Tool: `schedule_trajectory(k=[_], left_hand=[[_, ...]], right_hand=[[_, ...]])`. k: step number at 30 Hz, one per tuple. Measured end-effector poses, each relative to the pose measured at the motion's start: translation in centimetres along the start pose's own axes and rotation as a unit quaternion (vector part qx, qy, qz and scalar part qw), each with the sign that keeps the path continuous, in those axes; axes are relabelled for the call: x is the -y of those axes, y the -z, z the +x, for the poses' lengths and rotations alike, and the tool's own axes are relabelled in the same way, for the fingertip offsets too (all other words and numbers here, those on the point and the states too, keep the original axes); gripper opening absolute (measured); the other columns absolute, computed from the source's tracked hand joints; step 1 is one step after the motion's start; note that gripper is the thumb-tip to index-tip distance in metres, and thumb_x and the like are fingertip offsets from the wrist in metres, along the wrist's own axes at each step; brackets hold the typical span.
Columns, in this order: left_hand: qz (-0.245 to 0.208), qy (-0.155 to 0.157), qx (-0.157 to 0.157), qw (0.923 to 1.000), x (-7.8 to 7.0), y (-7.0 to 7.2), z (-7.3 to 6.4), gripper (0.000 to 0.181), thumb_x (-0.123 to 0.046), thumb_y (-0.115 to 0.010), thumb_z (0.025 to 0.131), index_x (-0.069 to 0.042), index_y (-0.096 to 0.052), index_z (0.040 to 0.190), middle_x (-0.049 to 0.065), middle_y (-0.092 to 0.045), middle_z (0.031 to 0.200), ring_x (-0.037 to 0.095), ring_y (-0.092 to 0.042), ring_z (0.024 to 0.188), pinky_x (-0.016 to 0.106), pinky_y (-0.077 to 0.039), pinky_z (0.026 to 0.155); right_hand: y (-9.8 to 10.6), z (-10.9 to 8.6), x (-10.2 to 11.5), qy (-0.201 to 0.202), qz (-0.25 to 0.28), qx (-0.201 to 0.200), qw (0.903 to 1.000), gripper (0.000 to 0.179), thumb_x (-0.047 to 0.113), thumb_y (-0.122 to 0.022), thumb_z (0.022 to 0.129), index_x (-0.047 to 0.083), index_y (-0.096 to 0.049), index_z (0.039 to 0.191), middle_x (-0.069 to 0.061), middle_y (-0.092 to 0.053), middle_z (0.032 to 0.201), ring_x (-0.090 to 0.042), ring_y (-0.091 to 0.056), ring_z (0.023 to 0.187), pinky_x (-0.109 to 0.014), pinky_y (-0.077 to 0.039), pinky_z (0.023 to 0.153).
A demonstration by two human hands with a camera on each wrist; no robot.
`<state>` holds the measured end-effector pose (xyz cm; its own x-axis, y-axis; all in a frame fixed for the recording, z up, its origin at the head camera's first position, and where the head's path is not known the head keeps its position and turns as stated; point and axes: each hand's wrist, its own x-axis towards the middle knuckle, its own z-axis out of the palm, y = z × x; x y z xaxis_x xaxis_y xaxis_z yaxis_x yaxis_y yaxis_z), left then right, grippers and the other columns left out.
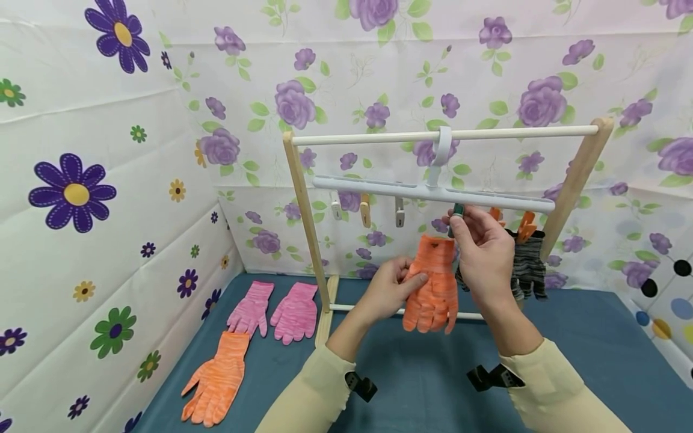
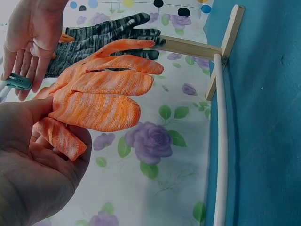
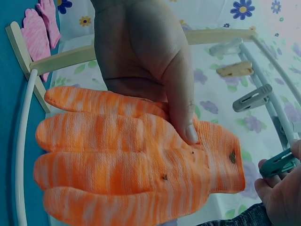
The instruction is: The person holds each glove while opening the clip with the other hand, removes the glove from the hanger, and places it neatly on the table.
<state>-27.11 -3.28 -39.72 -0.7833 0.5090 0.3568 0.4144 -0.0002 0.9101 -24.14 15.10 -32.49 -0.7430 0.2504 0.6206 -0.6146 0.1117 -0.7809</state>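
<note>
Between thumb and fingers, my left hand (image 1: 383, 290) grips an orange striped knit glove (image 1: 437, 282), its cuff up and its fingers hanging down. My right hand (image 1: 489, 255) pinches a dark green clothespin (image 3: 276, 164) just under the bar of a white hanger (image 1: 368, 185), above and right of the glove's cuff. In the right wrist view the cuff is apart from the clothespin. Behind my right hand hang dark grey knit gloves (image 1: 529, 261), held by orange clothespins (image 1: 526, 227).
The hanger hooks over the rod (image 1: 357, 139) of a wooden rack (image 1: 304, 216). A white clothespin (image 1: 336, 205), a tan one (image 1: 365, 210) and a grey one (image 1: 399, 213) hang on its left half. Two pink gloves (image 1: 295, 313) and another orange glove (image 1: 216, 379) lie on the blue table at left.
</note>
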Motion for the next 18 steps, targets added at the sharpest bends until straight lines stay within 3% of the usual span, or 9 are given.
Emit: schedule_trajectory(k=[9, 18], left_hand=[[0.005, -0.001, -0.001, 1.0000, 0.4, 0.5, -0.9, 0.019, -0.015, -0.062, 0.110, 0.002, -0.065, 0.117, 0.008, -0.061, 0.070, 0.018, -0.056, 0.056, 0.031, -0.049, 0.055], [0.026, 0.018, -0.009, 0.9995, 0.4, 1.0, -1.9, 0.018, -0.016, -0.061, 0.111, 0.000, -0.064, 0.117, 0.004, -0.053, 0.067, 0.017, -0.046, 0.054, 0.027, -0.043, 0.053]], right_hand=[[0.1, -0.1, -0.2, 0.005, 0.009, -0.003, 0.9999, 0.039, 0.016, -0.066, 0.107, 0.000, -0.063, 0.143, -0.020, -0.069, 0.131, -0.016, -0.070, 0.117, -0.023, -0.052, 0.100], [0.2, -0.2, -0.1, 0.012, 0.007, -0.008, 0.9999, 0.041, 0.017, -0.065, 0.108, 0.004, -0.061, 0.147, -0.016, -0.069, 0.133, -0.021, -0.068, 0.125, -0.024, -0.051, 0.103]])
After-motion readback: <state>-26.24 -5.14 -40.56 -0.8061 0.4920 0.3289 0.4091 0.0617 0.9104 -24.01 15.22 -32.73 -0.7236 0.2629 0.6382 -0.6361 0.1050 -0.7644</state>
